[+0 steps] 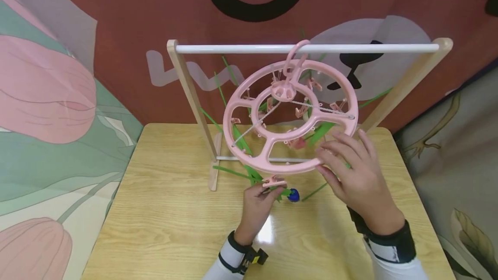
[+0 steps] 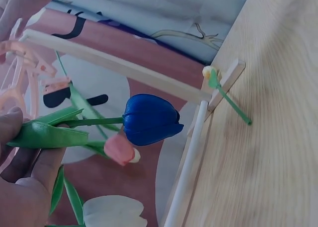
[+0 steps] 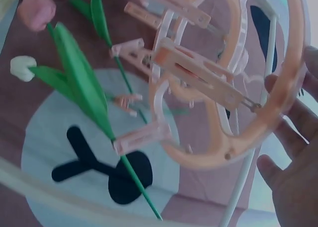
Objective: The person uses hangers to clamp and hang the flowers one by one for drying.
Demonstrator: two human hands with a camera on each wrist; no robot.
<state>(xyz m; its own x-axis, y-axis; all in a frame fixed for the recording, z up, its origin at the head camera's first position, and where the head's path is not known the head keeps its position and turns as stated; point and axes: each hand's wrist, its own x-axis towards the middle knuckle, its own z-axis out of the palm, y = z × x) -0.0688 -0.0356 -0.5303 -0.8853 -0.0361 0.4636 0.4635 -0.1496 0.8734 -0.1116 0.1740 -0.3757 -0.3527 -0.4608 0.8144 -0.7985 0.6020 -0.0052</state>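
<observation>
The left hand (image 1: 256,204) is pinching the green stem of a blue tulip (image 1: 293,195) in its grip, at the ring's 6 o'clock, just under a pink clip (image 1: 273,181). The right hand (image 1: 355,172), fingers straight and grip released, is steadying the pink clip hanger (image 1: 289,116) at its 4 o'clock rim. The hanger is hanging from the white rail (image 1: 307,48) of the rack on the table (image 1: 171,211).

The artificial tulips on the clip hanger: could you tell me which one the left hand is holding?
The blue tulip: the left hand pinches its green leaves, while the pink and white ones hang untouched.
</observation>
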